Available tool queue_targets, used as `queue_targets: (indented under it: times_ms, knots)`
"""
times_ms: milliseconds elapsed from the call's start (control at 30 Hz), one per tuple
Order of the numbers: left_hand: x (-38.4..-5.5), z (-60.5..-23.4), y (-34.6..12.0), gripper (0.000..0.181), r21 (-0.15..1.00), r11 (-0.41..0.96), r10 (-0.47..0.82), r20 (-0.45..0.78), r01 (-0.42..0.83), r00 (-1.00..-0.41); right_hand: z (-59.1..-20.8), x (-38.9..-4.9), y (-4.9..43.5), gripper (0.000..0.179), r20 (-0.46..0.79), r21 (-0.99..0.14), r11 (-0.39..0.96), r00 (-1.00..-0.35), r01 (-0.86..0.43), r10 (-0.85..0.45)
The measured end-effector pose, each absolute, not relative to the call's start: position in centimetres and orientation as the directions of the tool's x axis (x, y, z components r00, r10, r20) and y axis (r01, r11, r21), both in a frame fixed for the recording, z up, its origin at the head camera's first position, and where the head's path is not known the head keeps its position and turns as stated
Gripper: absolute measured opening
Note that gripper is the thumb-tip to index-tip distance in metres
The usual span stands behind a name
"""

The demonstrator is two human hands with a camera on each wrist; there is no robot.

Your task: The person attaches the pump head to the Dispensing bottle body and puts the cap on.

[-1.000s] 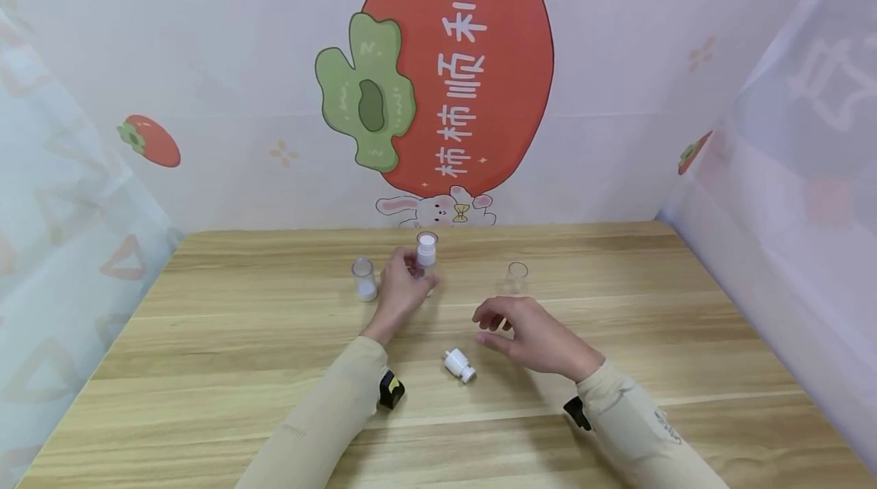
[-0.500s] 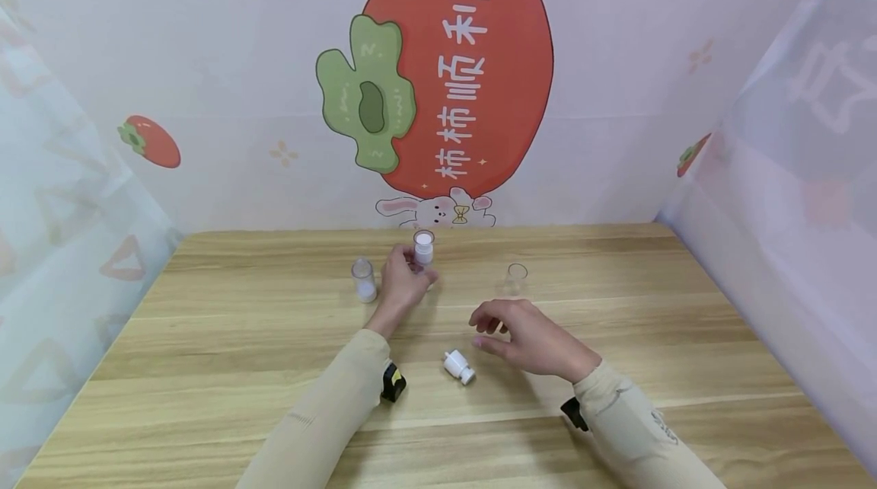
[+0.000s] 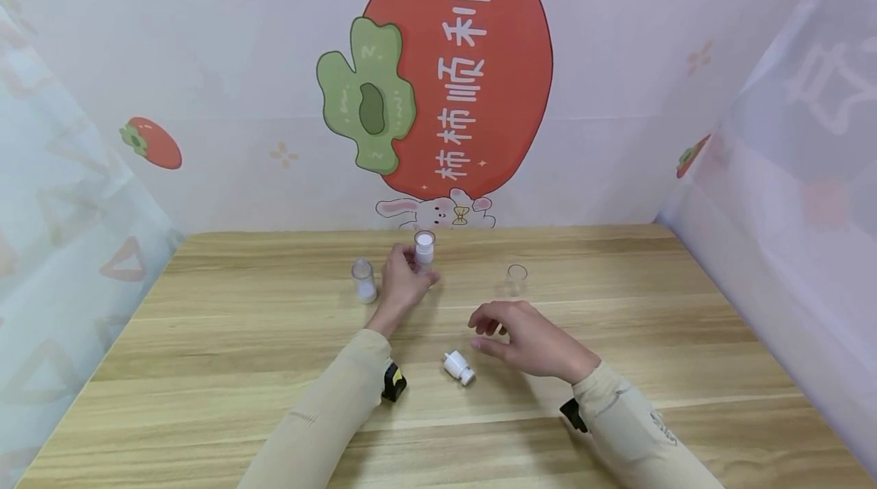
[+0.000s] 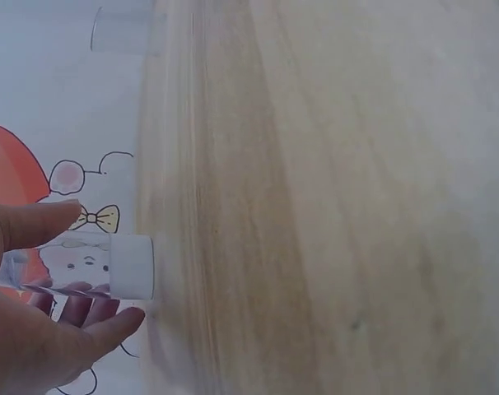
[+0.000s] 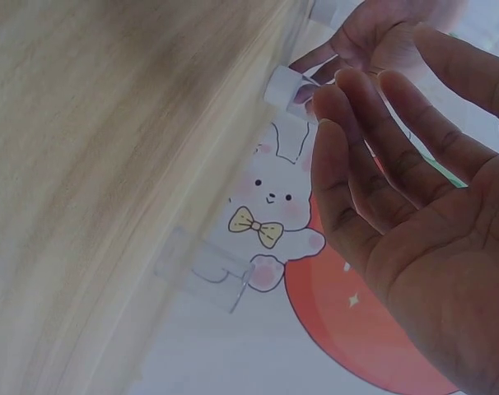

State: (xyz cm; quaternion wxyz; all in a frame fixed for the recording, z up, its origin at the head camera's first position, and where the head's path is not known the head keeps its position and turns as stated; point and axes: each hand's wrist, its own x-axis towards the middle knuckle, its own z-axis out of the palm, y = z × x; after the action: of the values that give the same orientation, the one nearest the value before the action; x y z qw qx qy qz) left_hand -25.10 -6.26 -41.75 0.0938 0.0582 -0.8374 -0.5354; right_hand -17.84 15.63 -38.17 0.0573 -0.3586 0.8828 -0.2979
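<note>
My left hand (image 3: 404, 279) holds a clear bottle (image 4: 76, 263) upright at the back of the table, thumb on the near side and fingers curled behind it. The bottle has a white base, and white parts (image 3: 425, 249) show inside its upper end in the head view. Just left of that hand stands a second clear bottle (image 3: 364, 281) with a white bottom. My right hand (image 3: 530, 340) hovers over the table with loosely curled fingers, nothing in it. A white pump head (image 3: 457, 367) lies on its side between my forearms.
Behind the right hand stands a clear cup-like piece (image 3: 517, 281), hard to see against the wood. A printed cloth backdrop (image 3: 582, 169) rises at the back edge of the wooden table (image 3: 205, 367), with cloth on both sides.
The left hand and its bottle have shifted slightly towards the back. The right hand has drifted a little to the left; the pump head has stayed where it lay.
</note>
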Motion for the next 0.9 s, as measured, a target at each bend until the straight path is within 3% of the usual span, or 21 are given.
queue_targets:
  times_ms: [367,900]
  knots:
    - [-23.6,-41.3,-6.5,0.074,0.880,0.475,-0.156,0.092,0.007,-0.983,-38.2,-17.6,15.4,0.021,0.116,-0.559,0.564,-0.730,-0.608,-0.673]
    - [-19.7,-40.1,-8.0,0.071,0.851,0.521,-0.055,0.121,0.075,-0.991,-38.7,-17.5,14.9,0.023,0.105,-0.558,0.566,-0.729,-0.606,-0.677]
